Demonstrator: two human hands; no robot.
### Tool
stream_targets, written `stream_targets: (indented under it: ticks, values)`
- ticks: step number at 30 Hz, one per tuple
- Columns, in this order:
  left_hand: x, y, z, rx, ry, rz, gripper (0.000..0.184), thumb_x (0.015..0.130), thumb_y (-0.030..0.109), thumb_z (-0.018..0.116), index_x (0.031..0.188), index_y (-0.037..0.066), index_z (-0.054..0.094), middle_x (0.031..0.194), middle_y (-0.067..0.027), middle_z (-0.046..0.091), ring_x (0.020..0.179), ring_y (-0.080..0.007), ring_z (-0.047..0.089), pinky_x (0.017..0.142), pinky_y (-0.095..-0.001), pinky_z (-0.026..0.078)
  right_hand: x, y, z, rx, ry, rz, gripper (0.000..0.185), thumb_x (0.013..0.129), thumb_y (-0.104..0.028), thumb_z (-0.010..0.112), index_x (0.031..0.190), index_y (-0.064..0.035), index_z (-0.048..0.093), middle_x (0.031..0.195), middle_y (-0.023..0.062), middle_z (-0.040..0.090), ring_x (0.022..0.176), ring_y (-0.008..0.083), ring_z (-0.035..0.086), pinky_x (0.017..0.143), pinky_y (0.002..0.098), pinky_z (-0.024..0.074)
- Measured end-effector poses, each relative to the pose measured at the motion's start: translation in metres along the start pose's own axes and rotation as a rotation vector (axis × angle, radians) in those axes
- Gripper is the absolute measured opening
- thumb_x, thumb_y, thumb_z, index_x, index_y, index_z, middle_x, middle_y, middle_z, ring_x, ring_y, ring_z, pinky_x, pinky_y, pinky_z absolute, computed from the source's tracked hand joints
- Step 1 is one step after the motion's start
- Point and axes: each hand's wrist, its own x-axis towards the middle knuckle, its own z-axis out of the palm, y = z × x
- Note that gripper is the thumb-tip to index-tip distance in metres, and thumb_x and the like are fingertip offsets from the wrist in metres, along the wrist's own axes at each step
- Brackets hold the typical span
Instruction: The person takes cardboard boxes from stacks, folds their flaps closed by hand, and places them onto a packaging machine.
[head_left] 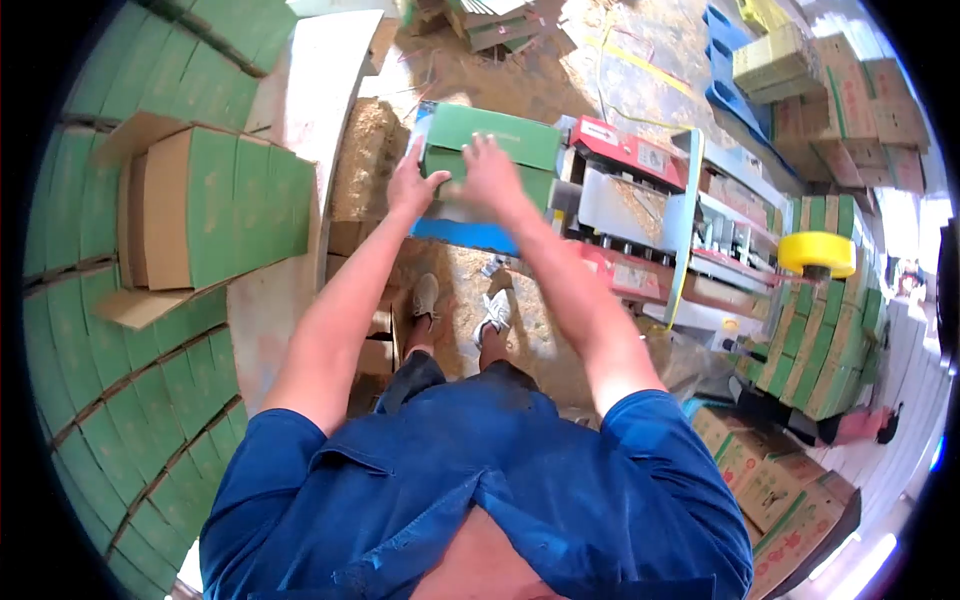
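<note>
A green carton [505,128] rests on a blue surface [465,234] in front of my body, beside the red and metal machine. My left hand [413,184] is at the carton's left edge, thumb and fingers apart. Across the carton's top, my right hand [487,178] lies with its fingers spread, its lower part slightly blurred. The carton's top looks closed, with a seam running across it. Neither hand is wrapped round anything.
An open green box [225,208] lies on its side at the left, before stacked green boxes [80,400]. The machine [640,215] with a yellow wheel [817,255] stands right. Brown cartons [765,480] are at lower right.
</note>
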Motion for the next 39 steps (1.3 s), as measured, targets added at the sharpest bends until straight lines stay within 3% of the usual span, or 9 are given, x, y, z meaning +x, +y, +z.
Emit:
stream_targets:
  ticks: [1, 7, 15, 23, 28, 29, 30, 32, 39]
  values:
    - [-0.001, -0.004, 0.001, -0.008, -0.025, 0.02, 0.093, 0.074, 0.037, 0.085, 0.153, 0.022, 0.037, 0.123, -0.0185, 0.063, 0.111, -0.0375, 0.062, 0.091, -0.0468, 0.051, -0.033, -0.008, 0.0, 0.05, -0.026, -0.003, 0.103, 0.074, -0.052, 0.079, 0.153, -0.0008, 0.035, 0.162, 0.0207, 0.025, 0.151, 0.0395, 0.02, 0.123, 0.0473, 0.0199]
    - [-0.009, 0.009, 0.012, 0.079, -0.131, 0.223, 0.088, 0.079, 0.03, 0.082, 0.154, 0.035, 0.036, 0.107, -0.0183, 0.064, 0.101, -0.0361, 0.064, 0.086, -0.0463, 0.053, -0.072, 0.028, 0.017, 0.22, 0.138, -0.083, 0.082, 0.073, -0.013, 0.072, 0.148, -0.0008, 0.041, 0.159, 0.0174, 0.032, 0.15, 0.0352, 0.024, 0.124, 0.0447, 0.021]
    - [-0.03, 0.046, 0.035, 0.161, -0.21, 0.263, 0.085, 0.075, 0.031, 0.085, 0.15, 0.035, 0.045, 0.103, -0.0179, 0.064, 0.098, -0.0361, 0.065, 0.086, -0.0446, 0.053, -0.115, 0.052, 0.007, 0.2, 0.107, 0.073, 0.069, 0.077, -0.001, 0.061, 0.144, -0.001, 0.045, 0.156, 0.016, 0.037, 0.148, 0.0376, 0.029, 0.121, 0.0452, 0.0268]
    - [-0.031, 0.072, 0.069, 0.064, -0.272, 0.433, 0.074, 0.077, 0.029, 0.084, 0.144, 0.035, 0.054, 0.104, -0.0168, 0.065, 0.096, -0.0343, 0.065, 0.089, -0.044, 0.052, -0.156, 0.034, 0.008, 0.219, 0.108, 0.281, 0.066, 0.074, -0.007, 0.07, 0.137, -0.0014, 0.052, 0.151, 0.0209, 0.041, 0.142, 0.0415, 0.036, 0.114, 0.0462, 0.0372]
    - [-0.035, 0.093, 0.085, -0.255, -0.639, 0.304, 0.075, 0.074, 0.013, 0.073, 0.145, 0.026, 0.053, 0.138, -0.0178, 0.06, 0.119, -0.0351, 0.062, 0.101, -0.0415, 0.05, -0.198, -0.03, -0.028, 0.6, -0.019, 0.27, 0.048, 0.08, -0.014, 0.071, 0.125, -0.0021, 0.063, 0.131, 0.0222, 0.06, 0.124, 0.0404, 0.055, 0.105, 0.0446, 0.0455]
    - [-0.037, 0.068, 0.112, -0.469, -0.555, 0.473, 0.08, 0.073, 0.012, 0.072, 0.149, 0.021, 0.048, 0.139, -0.0188, 0.059, 0.12, -0.0337, 0.062, 0.102, -0.0398, 0.049, -0.206, -0.044, -0.031, 0.63, -0.047, 0.305, 0.043, 0.081, -0.012, 0.07, 0.123, -0.0024, 0.065, 0.121, 0.0227, 0.064, 0.114, 0.0399, 0.06, 0.101, 0.0453, 0.0475]
    - [-0.046, 0.062, 0.124, -0.473, -0.525, 0.451, 0.08, 0.077, 0.006, 0.073, 0.152, 0.014, 0.043, 0.14, -0.0147, 0.06, 0.116, -0.0243, 0.061, 0.101, -0.0381, 0.049, -0.215, -0.057, -0.033, 0.66, -0.081, 0.339, 0.039, 0.082, -0.011, 0.069, 0.12, -0.0028, 0.068, 0.11, 0.0232, 0.068, 0.104, 0.0393, 0.065, 0.096, 0.046, 0.0494]
    - [-0.069, 0.051, 0.109, -0.53, -0.552, 0.314, 0.08, 0.082, 0.014, 0.074, 0.154, 0.013, 0.039, 0.128, -0.0156, 0.065, 0.115, -0.0265, 0.061, 0.101, -0.0398, 0.049, -0.229, -0.074, -0.025, 0.825, -0.06, 0.333, 0.035, 0.082, -0.012, 0.071, 0.116, -0.0022, 0.071, 0.099, 0.0209, 0.072, 0.098, 0.0367, 0.068, 0.095, 0.0428, 0.0511]
    - [-0.158, -0.051, -0.049, -1.208, -0.6, -0.178, 0.048, 0.093, 0.011, 0.063, 0.14, 0.004, 0.055, 0.119, -0.0074, 0.066, 0.105, -0.0146, 0.062, 0.089, -0.0308, 0.052, -0.164, -0.153, -0.135, 0.906, -0.078, 0.043, 0.042, 0.081, -0.01, 0.075, 0.122, -0.0025, 0.067, 0.116, 0.0201, 0.07, 0.111, 0.034, 0.067, 0.096, 0.0388, 0.0517]
